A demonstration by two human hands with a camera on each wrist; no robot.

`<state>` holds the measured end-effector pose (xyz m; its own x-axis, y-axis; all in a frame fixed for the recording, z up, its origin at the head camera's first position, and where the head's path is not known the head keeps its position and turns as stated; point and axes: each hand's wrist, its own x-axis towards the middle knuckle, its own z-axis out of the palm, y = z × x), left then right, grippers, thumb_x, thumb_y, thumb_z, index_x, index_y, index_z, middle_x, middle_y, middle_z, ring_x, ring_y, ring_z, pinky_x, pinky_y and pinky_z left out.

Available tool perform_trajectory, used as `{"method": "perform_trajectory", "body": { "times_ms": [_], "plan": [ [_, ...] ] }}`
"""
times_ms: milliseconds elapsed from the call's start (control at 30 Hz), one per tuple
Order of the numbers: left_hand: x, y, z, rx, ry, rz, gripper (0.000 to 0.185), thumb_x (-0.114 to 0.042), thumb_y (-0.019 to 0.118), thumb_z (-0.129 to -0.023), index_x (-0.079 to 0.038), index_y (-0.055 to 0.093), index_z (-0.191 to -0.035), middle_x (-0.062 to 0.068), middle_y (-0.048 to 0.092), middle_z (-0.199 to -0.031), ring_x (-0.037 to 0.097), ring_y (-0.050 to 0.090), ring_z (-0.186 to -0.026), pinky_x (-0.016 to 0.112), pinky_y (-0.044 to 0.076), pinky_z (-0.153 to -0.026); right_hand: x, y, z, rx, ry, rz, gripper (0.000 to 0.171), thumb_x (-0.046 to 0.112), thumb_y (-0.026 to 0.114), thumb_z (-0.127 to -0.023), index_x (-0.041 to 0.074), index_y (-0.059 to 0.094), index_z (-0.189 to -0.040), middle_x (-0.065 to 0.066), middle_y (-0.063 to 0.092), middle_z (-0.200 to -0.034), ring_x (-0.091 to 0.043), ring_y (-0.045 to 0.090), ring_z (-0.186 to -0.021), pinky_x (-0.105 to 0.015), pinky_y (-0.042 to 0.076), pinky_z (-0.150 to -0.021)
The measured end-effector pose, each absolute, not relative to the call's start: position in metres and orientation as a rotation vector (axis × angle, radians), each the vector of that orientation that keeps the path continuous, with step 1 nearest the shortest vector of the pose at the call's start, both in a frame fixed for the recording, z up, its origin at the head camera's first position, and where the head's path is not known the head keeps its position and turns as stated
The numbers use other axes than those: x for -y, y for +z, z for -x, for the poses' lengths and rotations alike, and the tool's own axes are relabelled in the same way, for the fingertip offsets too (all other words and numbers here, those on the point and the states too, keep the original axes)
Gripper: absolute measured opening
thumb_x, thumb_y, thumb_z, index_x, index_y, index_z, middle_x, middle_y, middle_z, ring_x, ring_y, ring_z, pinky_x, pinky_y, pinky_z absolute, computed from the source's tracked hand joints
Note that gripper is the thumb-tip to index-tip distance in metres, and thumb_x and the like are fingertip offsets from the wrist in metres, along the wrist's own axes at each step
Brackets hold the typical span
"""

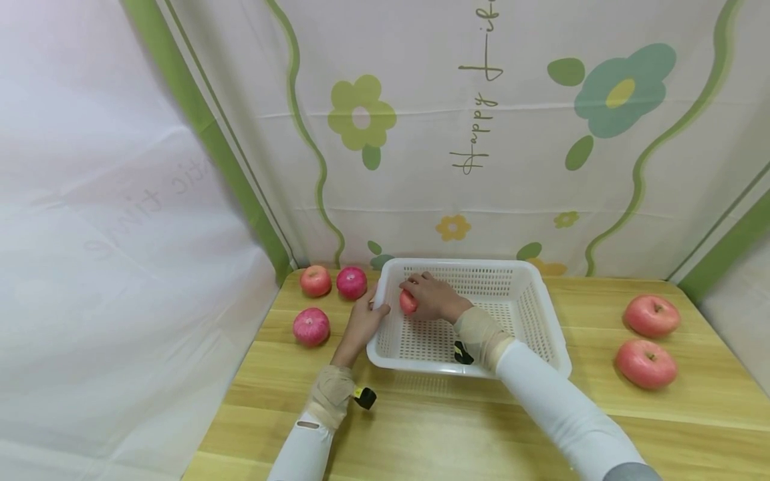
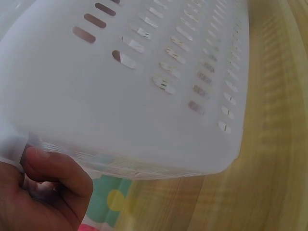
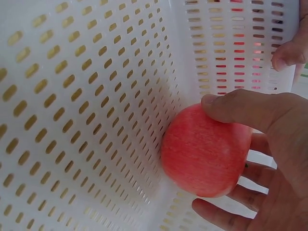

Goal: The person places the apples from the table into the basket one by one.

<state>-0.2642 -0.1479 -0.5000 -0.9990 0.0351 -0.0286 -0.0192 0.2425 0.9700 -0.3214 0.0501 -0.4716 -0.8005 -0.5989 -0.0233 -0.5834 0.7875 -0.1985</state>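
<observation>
A white plastic basket [image 1: 475, 367] with slotted walls stands on the wooden table. My left hand [image 1: 364, 319] grips its left rim; in the left wrist view the curled fingers of that hand [image 2: 53, 187] hook over the basket's edge [image 2: 120, 110]. Inside the basket, at its left end, my right hand [image 1: 434, 298] holds a red apple [image 1: 408, 302]. The right wrist view shows the thumb and fingers around this apple [image 3: 207, 151], close to the slotted bottom and walls. Part of the apple is hidden by the right hand.
Left of the basket lie a light red apple [image 1: 315, 280] and two darker pink ones, one at the back [image 1: 351, 282] and one nearer [image 1: 311, 327]. Two larger apples, one farther [image 1: 652, 315] and one nearer [image 1: 646, 364], sit at the right. A printed curtain [image 1: 409, 187] hangs behind the table [image 1: 421, 427].
</observation>
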Motion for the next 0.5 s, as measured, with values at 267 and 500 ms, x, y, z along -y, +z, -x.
{"method": "perform_trajectory", "body": {
  "times_ms": [267,500],
  "plan": [
    [0.1472,-0.4993,0.2631,-2.436,1.904,-0.024,0.071,-0.012,0.059,-0.101,-0.014,0.036,-0.167,0.033,0.07,-0.13,0.044,0.074,-0.112,0.05,0.067,-0.083,-0.0522,-0.471,0.3207,-2.88,-0.284,0.96,0.07,0.034,0.082,-0.091,0.011,0.056,-0.152,-0.014,0.054,-0.153,-0.037,0.05,-0.14,-0.056,0.055,-0.108],
    [0.1478,-0.4998,0.2642,-2.434,1.911,-0.011,0.07,-0.012,0.059,-0.101,-0.013,0.037,-0.167,0.035,0.069,-0.13,0.045,0.074,-0.111,0.05,0.067,-0.083,-0.0551,-0.4675,0.3198,-2.871,-0.296,0.966,0.07,0.035,0.081,-0.092,0.012,0.055,-0.154,-0.014,0.053,-0.155,-0.037,0.05,-0.14,-0.057,0.056,-0.107]
  ]
}}
